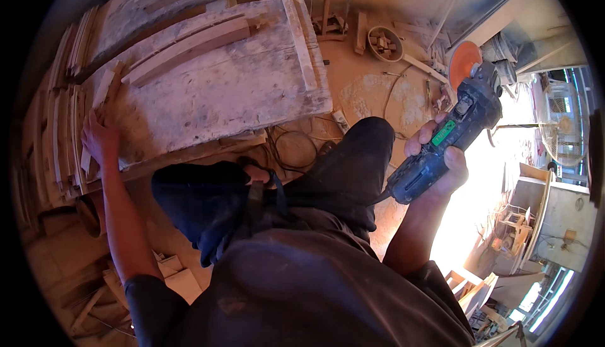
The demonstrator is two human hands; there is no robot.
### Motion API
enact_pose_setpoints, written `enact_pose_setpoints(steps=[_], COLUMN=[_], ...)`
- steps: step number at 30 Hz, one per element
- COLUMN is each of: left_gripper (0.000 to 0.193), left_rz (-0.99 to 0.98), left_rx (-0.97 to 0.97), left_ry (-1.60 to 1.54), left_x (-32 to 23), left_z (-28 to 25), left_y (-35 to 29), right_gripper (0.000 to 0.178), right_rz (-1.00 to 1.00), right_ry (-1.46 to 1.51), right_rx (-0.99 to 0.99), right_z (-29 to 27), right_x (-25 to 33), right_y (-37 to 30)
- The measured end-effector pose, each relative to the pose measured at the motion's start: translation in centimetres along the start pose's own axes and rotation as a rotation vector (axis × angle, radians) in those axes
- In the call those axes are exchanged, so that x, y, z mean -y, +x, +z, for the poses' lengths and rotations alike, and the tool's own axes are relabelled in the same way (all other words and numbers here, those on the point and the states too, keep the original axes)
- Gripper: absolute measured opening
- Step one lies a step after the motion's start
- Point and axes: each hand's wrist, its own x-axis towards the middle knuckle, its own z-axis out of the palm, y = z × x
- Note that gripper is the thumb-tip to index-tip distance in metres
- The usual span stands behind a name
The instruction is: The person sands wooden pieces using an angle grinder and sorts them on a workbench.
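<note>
My right hand (455, 169) is wrapped round the body of a dark angle grinder (450, 129), raised off to the right of my knee. An orange sanding disc (464, 64) sits on the grinder's head, facing away from the bench and touching nothing. At the left end of the worn workbench (233, 95), my left hand (102, 139) closes over a short wooden strip (104, 86); its fingertips are partly hidden. Beyond that hand, a curved wooden piece (189, 49) lies on the bench top.
Upright boards (60, 133) stack along the bench's left end. A long batten (295, 28) crosses its right side. Cables (296, 148) coil on the floor by my feet. A bucket of wood offcuts (384, 43) stands at the far right. Scrap wood (179, 277) lies at lower left.
</note>
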Motion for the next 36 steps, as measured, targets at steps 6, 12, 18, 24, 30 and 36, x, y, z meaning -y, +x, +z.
enact_pose_setpoints(steps=[6, 12, 18, 24, 30, 36], left_gripper=[0.058, 0.048, 0.044, 0.05, 0.045, 0.036], left_rz=[0.223, -0.1, 0.477, 0.794, 0.841, 0.877], left_rx=[-0.243, -0.171, -0.005, 0.163, 0.266, 0.377], left_ry=[-0.103, -0.533, -0.865, -0.905, -0.926, -0.883], left_x=[13.6, -0.8, -13.3, -23.5, -25.4, -26.1], left_z=[3.2, -10.3, -16.9, -18.1, -18.4, -18.0], left_y=[0.1, -7.3, -11.2, -11.8, -11.0, -8.5], right_gripper=[0.063, 0.061, 0.063, 0.068, 0.066, 0.06], right_rz=[0.14, 0.167, 0.301, 0.326, 0.417, 0.483], right_ry=[0.232, 0.109, 0.219, 0.099, -0.089, -0.163], right_rx=[0.097, 0.13, 0.064, -0.024, 0.041, 0.097], right_z=[1.4, 1.6, 3.4, 4.3, 3.1, 3.6], right_x=[-3.8, -3.8, -5.1, -3.8, -4.2, -5.5], right_y=[0.2, -0.5, 0.5, 0.6, 0.2, 0.7])
